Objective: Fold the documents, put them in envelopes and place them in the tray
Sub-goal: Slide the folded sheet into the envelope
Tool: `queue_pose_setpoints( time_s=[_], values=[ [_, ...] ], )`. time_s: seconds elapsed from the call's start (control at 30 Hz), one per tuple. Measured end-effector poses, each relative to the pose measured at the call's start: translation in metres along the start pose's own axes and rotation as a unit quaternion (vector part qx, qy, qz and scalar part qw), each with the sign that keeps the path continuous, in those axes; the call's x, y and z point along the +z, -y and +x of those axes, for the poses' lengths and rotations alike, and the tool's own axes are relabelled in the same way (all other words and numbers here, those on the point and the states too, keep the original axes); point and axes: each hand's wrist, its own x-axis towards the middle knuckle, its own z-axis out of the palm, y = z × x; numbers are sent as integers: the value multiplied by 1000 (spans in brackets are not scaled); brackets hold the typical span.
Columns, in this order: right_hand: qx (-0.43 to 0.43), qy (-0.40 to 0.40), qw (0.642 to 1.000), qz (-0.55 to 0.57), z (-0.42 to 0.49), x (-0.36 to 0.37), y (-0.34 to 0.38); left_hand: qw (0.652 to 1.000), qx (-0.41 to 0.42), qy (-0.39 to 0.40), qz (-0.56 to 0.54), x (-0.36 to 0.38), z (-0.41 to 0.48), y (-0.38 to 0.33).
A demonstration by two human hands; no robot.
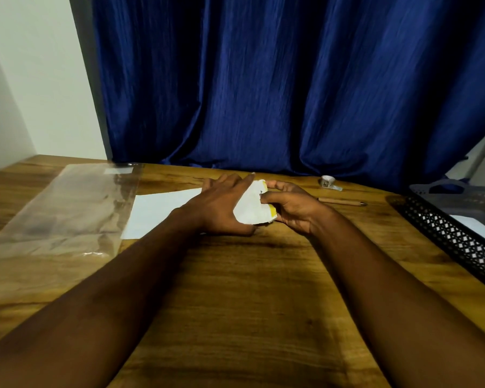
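Two hands meet mid-table on white folded paper with yellow edge (254, 208). Likely light, limp, easily creased; best held by edges. Left hand (221, 208): fingers near straight, laid against paper's 9 o'clock side. Right hand (291, 208): fingers curled, pinching 3 o'clock edge. Black mesh tray (445, 233) waits at 3 o'clock.

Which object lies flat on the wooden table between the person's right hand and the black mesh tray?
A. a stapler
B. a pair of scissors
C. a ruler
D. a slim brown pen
D: a slim brown pen lies on the wooden table, just past the right hand and short of the black mesh tray.
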Motion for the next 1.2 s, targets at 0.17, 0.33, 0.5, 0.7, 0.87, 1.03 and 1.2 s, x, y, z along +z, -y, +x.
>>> queue_pose_setpoints(
  time_s=[0.17, 0.33, 0.5, 0.7, 0.87, 1.03, 1.2],
  values=[
    [2, -19, 1000, -16, 3, 1, 1, 1000, -22, 16, -17, -1, -1, 1],
    [-1, 9, 999, -49, -1, 3, -2, 1000, -11, -17, -17, -3, -3, -2],
    [-11, -28, 988, -153, 0, 3, -3, 999, -8, -17, -27, -6, -5, -3],
    [-49, -26, 964, -259, -9, 11, 1, 1000, -16, -21, -15, -14, -10, -5],
    [-188, -148, 932, -271, -2, -10, 0, 999, -23, -35, -6, -15, -12, -4],
    [-194, -179, 878, -399, 4, -29, -12, 999, -46, -20, -9, -13, -13, 1],
    [-122, -128, 783, -596, 12, -24, -11, 998, -52, -19, -19, -13, -12, 7]
  ],
)
